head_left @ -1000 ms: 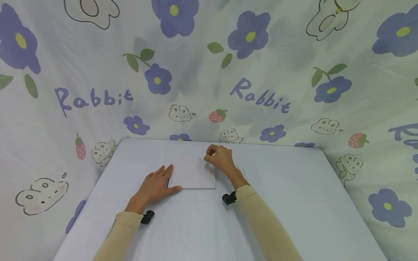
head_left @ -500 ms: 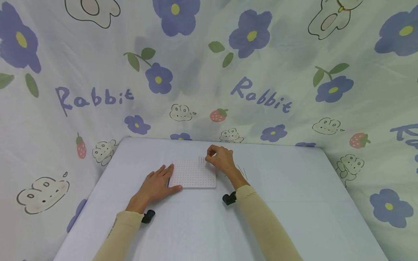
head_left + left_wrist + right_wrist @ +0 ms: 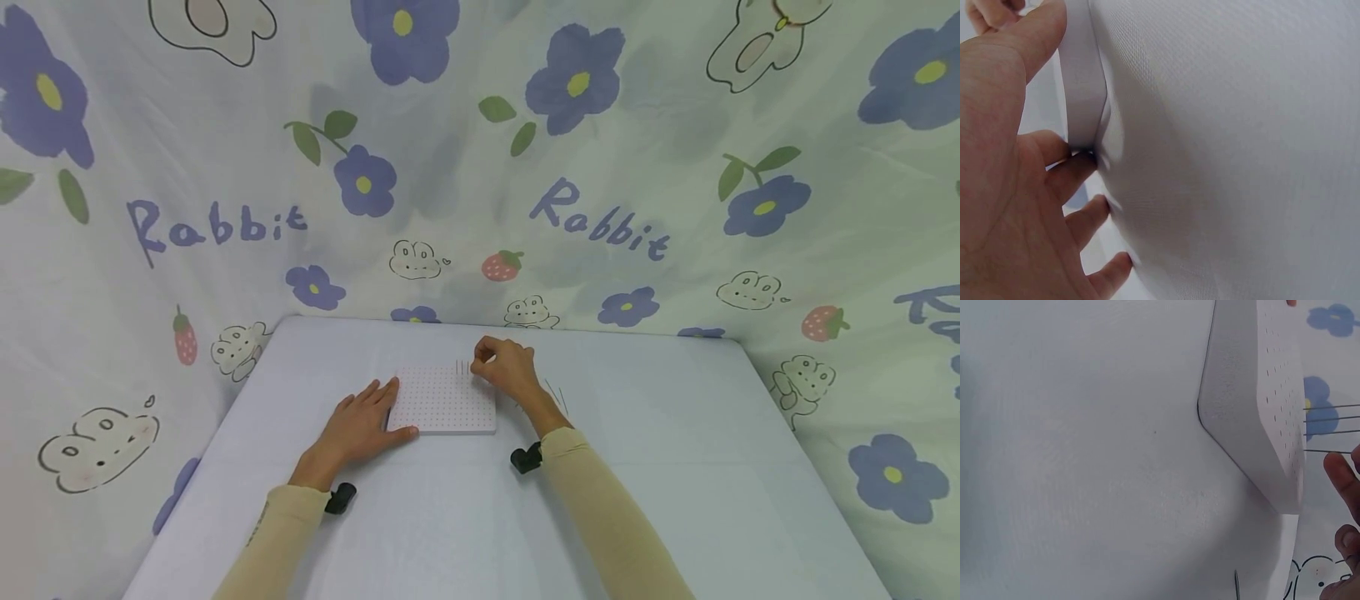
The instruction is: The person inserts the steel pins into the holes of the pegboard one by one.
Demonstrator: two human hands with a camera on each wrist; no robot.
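A white board [image 3: 442, 407] with a grid of small holes lies flat on the table. My left hand [image 3: 357, 427] rests at its left front corner, fingers spread along the left side and thumb on the front edge. Over the board's far right corner, my right hand [image 3: 512, 370] pinches a thin metal pin [image 3: 1317, 450] that stands upright at the board. Beside it, several more pins [image 3: 1332, 420] stand in a row along the far edge. The lower end of the pinched pin is hidden in the right wrist view by the board's rim.
Loose pins [image 3: 562, 400] lie on the white-covered table [image 3: 450, 525] to the right of the board, partly behind my right wrist. A patterned cloth [image 3: 465, 167] with flowers and rabbits hangs behind the table.
Both hands and the board keep nearly the same place. The right fingers hold the pin at the far right corner throughout, with only a slight downward shift.
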